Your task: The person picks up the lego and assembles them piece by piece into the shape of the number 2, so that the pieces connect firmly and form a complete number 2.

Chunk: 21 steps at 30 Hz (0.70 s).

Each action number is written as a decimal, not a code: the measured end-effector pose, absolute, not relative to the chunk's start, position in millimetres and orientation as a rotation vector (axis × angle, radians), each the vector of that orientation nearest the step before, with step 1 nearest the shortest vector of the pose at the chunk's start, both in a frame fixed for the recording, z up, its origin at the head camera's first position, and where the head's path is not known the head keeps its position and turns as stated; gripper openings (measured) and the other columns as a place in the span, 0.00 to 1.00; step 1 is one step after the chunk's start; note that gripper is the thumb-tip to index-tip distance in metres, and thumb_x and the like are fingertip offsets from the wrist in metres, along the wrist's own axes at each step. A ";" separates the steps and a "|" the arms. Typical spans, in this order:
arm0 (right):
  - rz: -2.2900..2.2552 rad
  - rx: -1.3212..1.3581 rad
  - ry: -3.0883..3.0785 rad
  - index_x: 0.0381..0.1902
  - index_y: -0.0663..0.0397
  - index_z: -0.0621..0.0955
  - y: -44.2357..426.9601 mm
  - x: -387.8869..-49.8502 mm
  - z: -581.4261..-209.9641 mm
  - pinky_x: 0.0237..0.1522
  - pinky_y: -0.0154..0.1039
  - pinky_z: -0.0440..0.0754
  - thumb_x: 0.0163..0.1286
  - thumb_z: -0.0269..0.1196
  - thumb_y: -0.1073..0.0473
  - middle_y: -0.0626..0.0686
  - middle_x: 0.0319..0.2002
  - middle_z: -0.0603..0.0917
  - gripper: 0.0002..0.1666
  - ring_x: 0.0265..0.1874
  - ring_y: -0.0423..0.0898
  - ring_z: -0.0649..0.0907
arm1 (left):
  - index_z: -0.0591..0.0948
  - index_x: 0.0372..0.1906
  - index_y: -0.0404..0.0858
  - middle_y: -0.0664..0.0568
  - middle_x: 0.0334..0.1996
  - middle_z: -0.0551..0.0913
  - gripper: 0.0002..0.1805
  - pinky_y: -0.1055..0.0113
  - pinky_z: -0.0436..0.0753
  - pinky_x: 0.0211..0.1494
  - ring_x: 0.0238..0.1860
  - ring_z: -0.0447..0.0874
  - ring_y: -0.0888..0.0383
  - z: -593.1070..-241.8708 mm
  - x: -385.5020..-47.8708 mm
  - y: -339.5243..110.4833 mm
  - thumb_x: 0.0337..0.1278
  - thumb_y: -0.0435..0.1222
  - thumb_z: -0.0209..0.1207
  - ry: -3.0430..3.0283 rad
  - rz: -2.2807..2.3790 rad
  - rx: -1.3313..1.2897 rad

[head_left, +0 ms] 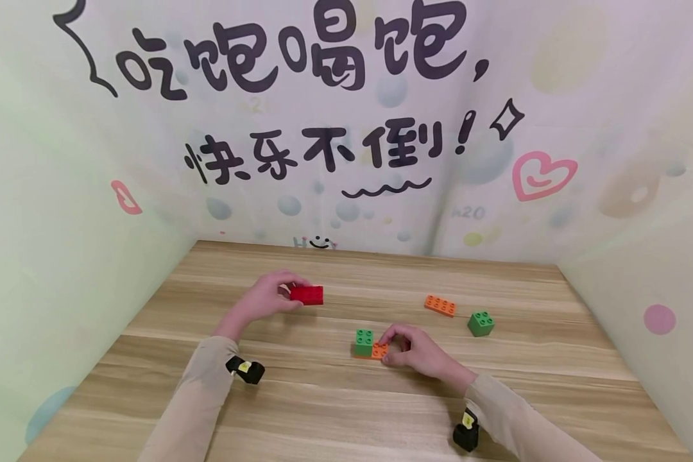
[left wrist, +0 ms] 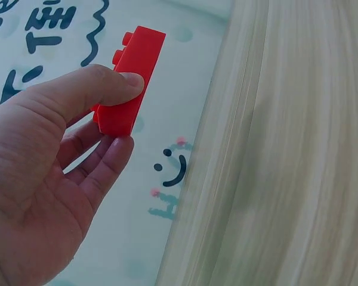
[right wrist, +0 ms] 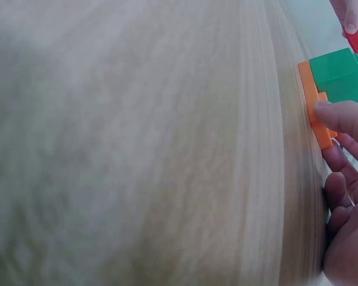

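Between its thumb and fingers my left hand (head_left: 273, 296) pinches a red toy brick (head_left: 308, 295), held to the left of the other bricks. In the left wrist view the brick (left wrist: 131, 80) has its studs facing left, and the thumb presses its side. My right hand (head_left: 418, 351) grips the right end of a flat orange brick (head_left: 379, 351) on the table. A green brick (head_left: 364, 342) sits on the left half of that orange one. The right wrist view shows thumb and fingers on the orange brick (right wrist: 313, 107), beside the green brick (right wrist: 339, 76).
Behind the right hand lie another orange brick (head_left: 441, 305) and, further right, a second green brick (head_left: 482, 323). The wooden table (head_left: 300, 410) meets a printed backdrop (head_left: 346, 218) at its far edge. Each wrist carries a small black camera (head_left: 245, 370).
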State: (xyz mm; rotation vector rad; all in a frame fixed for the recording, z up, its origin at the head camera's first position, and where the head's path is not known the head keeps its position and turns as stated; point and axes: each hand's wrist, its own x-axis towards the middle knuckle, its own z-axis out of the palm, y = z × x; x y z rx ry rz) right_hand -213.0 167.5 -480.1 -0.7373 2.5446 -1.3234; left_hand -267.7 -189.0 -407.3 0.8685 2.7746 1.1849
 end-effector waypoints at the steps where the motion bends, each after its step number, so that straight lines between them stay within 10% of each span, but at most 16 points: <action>1: -1.322 -0.736 2.545 0.42 0.44 0.83 167.6 -213.0 -480.3 0.28 0.30 0.67 0.58 0.73 0.55 0.51 0.38 0.82 0.14 0.25 0.38 0.68 | 0.83 0.53 0.38 0.44 0.47 0.83 0.21 0.57 0.86 0.50 0.43 0.82 0.53 -406.7 -267.3 -187.1 0.51 0.29 0.70 2.773 1.180 0.874; 21: -1.357 -0.708 2.516 0.42 0.43 0.83 166.4 -211.1 -477.7 0.29 0.30 0.67 0.58 0.74 0.56 0.51 0.40 0.82 0.15 0.26 0.40 0.68 | 0.84 0.53 0.40 0.47 0.45 0.82 0.20 0.65 0.86 0.49 0.46 0.80 0.55 -402.3 -257.4 -151.9 0.52 0.29 0.69 2.712 1.166 0.976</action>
